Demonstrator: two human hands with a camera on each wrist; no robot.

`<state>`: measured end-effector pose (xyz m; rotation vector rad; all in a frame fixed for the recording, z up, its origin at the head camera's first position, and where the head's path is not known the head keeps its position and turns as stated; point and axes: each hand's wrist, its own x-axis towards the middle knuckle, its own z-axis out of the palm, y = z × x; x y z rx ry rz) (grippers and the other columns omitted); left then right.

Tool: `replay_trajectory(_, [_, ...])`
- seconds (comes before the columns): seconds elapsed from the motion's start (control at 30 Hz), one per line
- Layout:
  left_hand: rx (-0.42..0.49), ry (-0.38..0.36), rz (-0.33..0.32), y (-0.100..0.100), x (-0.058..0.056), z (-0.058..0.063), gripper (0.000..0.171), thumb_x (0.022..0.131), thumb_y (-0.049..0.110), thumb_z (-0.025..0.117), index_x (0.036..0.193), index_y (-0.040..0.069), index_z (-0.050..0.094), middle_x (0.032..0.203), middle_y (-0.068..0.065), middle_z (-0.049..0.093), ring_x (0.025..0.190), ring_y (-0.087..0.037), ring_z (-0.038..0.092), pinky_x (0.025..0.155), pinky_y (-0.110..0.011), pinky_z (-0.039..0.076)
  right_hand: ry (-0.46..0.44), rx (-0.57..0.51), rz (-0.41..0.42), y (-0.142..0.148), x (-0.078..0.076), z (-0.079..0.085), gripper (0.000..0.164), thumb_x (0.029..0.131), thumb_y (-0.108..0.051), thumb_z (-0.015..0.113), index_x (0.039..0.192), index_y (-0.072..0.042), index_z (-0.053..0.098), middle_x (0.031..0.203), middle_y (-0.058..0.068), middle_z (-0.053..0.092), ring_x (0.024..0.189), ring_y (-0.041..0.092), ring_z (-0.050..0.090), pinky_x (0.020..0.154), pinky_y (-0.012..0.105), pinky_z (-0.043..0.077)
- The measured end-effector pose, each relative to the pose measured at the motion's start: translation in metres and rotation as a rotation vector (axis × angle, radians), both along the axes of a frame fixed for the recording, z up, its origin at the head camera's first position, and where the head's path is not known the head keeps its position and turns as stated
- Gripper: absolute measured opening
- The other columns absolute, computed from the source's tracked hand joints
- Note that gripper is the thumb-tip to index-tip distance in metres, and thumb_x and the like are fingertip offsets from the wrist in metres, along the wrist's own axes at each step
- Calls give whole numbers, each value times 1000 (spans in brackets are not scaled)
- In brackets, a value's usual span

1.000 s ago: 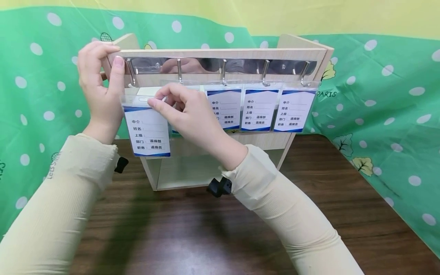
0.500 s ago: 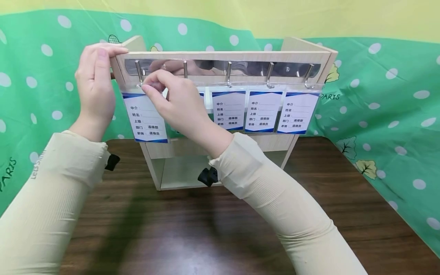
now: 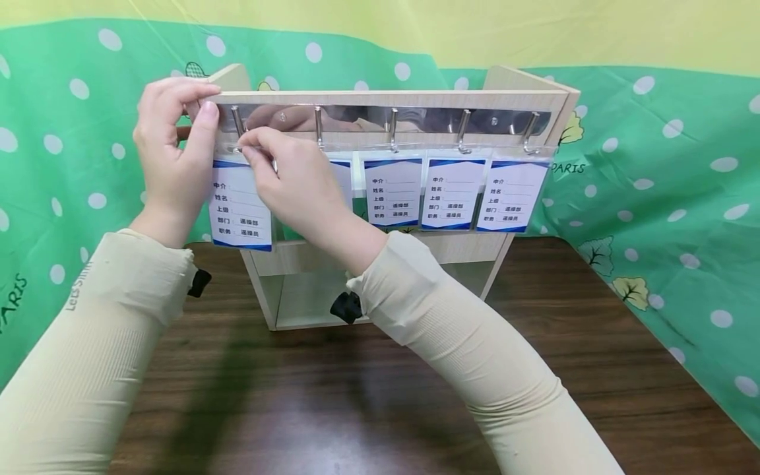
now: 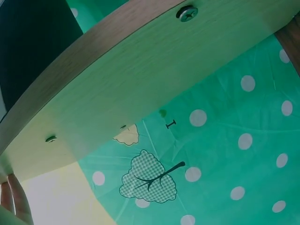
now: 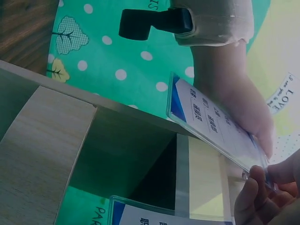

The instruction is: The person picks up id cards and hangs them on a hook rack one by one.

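Observation:
My right hand [image 3: 305, 188] pinches the top edge of a badge in a clear plastic sleeve [image 3: 240, 214] at the leftmost hook [image 3: 237, 122]. Whether the sleeve's slot is over the hook is hidden by my fingertips. In the right wrist view the badge [image 5: 211, 117] slants out from the rack, between thumb and fingers. My left hand [image 3: 172, 148] grips the upper left corner of the wooden rack [image 3: 368, 99], thumb on the front and fingers over the top. The left wrist view shows the rack's side panel [image 4: 140, 79] with fingertips [image 4: 18, 199] at its edge.
To the right, similar badges [image 3: 394, 191] hang from the other hooks along a shiny metal strip [image 3: 356, 119]; one is partly behind my right hand. The rack stands on a dark wooden table [image 3: 285, 396]. A green dotted cloth [image 3: 653, 198] covers the wall behind.
My right hand has raised the badge from below the hook to its tip, then shifted it slightly left. My left thumb lifted from the rack's front and came back down near the corner.

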<state>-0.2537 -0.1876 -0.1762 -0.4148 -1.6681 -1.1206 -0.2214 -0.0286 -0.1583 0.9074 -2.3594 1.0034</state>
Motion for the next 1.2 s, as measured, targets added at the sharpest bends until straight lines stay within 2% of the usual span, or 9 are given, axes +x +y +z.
replay_trajectory(0.27, [6,-28,4,2,1,-2,33,85,18,54,109,1,71,114,21,59,100,1,51,70,-13,44,14,49,-28,0,-2,-1,26,102,-21,51,118,-14,70,107,-3,73,80,7,57,72,16,41])
replay_trajectory(0.5, [12,8,3,5,0,-2,34,85,17,52,108,-1,70,111,23,58,93,2,50,68,-14,43,6,22,-71,-1,-2,-2,25,103,-24,52,116,-17,71,100,-5,72,78,6,55,70,18,40])
replay_trajectory(0.73, [37,26,2,9,4,0,34,85,14,50,107,-3,70,108,24,56,88,2,48,66,-14,41,-56,19,-95,-5,1,2,24,103,-26,51,115,-19,70,97,-7,70,75,5,55,66,18,39])
replay_trajectory(1.0, [36,15,-4,10,6,0,33,88,16,53,110,-2,69,111,22,57,94,1,50,69,-15,42,-80,32,-118,-7,0,3,27,103,-25,49,119,-19,70,97,-8,70,74,3,57,61,17,40])
replay_trajectory(1.2, [24,25,1,10,2,-3,32,90,18,54,110,-1,69,112,23,56,103,-1,52,72,-15,43,-85,56,-192,-9,-2,0,25,103,-29,48,119,-23,67,99,-11,70,74,3,57,59,19,40])
